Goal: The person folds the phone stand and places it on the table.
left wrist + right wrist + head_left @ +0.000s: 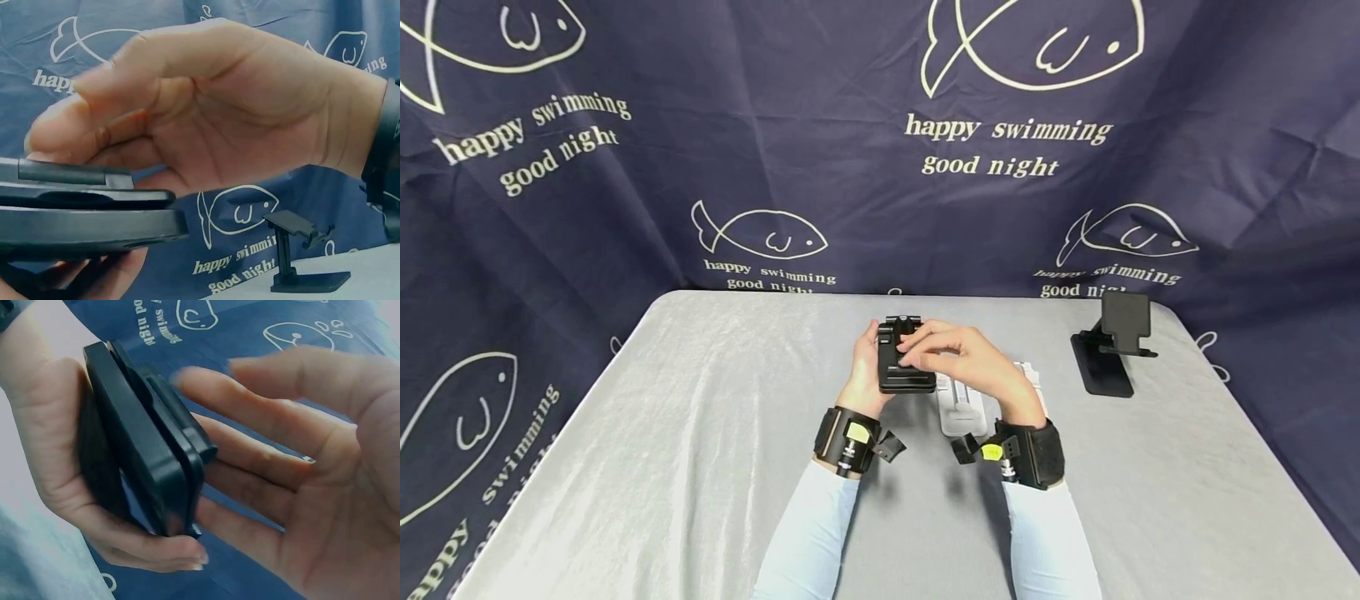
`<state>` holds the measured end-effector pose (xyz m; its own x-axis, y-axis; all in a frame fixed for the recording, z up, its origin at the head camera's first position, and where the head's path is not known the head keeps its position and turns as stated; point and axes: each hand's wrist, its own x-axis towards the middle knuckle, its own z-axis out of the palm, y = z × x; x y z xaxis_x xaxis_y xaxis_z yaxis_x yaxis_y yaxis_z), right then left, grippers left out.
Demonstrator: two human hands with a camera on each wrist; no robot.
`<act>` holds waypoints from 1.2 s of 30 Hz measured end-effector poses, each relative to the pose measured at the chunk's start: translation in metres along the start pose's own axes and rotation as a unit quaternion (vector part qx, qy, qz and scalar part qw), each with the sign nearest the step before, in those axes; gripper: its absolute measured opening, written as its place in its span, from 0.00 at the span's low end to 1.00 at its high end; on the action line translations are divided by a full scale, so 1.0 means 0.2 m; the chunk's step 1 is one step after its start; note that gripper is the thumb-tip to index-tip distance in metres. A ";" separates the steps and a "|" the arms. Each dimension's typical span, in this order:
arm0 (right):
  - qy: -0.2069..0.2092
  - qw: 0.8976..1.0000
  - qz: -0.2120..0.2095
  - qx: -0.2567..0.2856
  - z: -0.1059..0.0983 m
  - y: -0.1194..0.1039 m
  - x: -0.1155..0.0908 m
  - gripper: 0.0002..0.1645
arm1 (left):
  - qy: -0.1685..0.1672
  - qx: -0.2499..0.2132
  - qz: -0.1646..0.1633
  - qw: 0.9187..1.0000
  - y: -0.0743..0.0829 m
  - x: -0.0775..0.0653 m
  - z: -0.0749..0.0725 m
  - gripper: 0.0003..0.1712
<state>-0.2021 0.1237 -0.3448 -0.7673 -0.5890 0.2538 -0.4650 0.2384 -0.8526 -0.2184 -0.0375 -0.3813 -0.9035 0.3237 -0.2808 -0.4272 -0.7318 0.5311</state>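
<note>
Above the grey-covered table (595,467), the right hand (967,354) is held, fingers spread and loosely bent, over a folded stand (910,381) gripped by the curled fingers of the left hand (864,371). The stand is finished in black (faintly glossy along its rounded edges), its flat plates stacked with a thin gap; at its far end, small hinge barrels (903,319) are seen.

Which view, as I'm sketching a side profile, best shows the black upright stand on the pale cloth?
The left wrist view: the black upright stand appears side-on, its base and tilted plate distinct. The head view shows it whole, but from above; the right wrist view lacks it.
</note>
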 end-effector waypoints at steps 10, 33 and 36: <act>0.160 0.959 0.215 0.088 0.02 0.03 0.03 0.38 | -0.069 -0.005 0.013 0.998 0.04 -0.03 0.00 0.43; 0.076 0.946 0.269 0.163 0.03 0.11 0.06 0.10 | -0.006 0.200 0.082 0.976 0.03 0.06 -0.11 0.32; 0.075 0.947 0.274 0.153 0.03 0.13 0.06 0.11 | -0.013 0.277 0.077 0.958 0.06 0.05 -0.13 0.24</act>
<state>-0.2204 0.1181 -0.3660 -0.9211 -0.3200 -0.2219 0.1523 0.2286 -0.9615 -0.2314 -0.0597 -0.3983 -0.9546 0.2577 -0.1491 -0.2346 -0.3430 0.9096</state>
